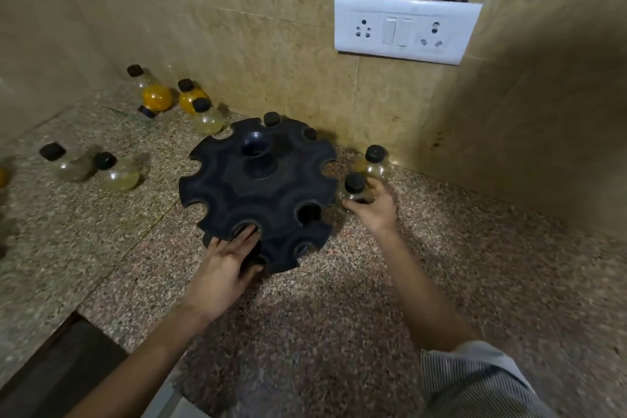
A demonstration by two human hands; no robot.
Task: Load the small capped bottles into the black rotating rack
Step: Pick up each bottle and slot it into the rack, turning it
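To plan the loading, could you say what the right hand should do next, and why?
Probably move the bottle left into the rack's nearest empty notch: the right hand grips it beside the rim, and the left hand rests on the rack.

No writing, brand, number or sign can be read: none on the bottle (354, 188) gripped in the right hand (373, 210), and none on the switch plate (407, 29) up beyond it.

One capped bottle (354, 187) in the right hand (373, 209), just beside the black rack (258, 190) under the flat left hand (227, 261)
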